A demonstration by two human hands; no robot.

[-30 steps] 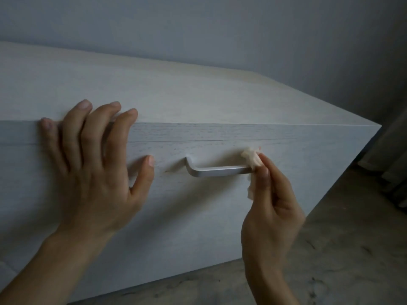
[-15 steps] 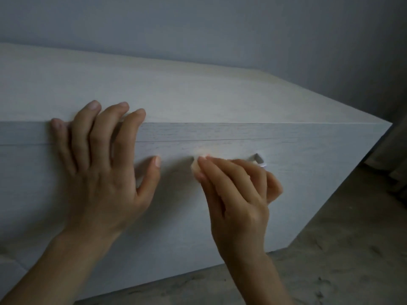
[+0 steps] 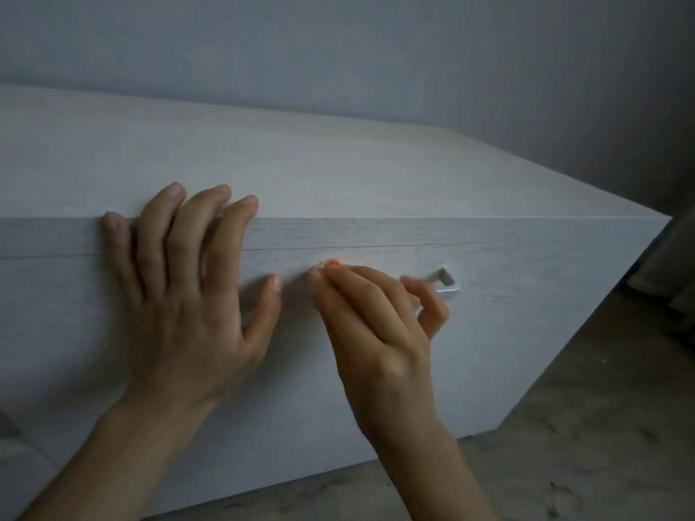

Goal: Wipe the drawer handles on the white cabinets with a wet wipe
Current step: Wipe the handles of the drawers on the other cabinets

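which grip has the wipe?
The right grip: fingers curled over the drawer handle, pinching the wet wipe. The left grip lies flat, fingers spread, on the cabinet.

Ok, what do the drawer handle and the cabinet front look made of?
Drawer handle: looks like metal, satin silver, judging by the pale sheen on its bent end. Cabinet front: probably laminated board, matt whitish, with fine wood-grain lines; solid wood can't be excluded.

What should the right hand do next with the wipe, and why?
Probably slide the right hand rightward along the handle: it pinches the wipe at the handle's left end, and the right end lies uncovered. The left hand rests flat on the cabinet.
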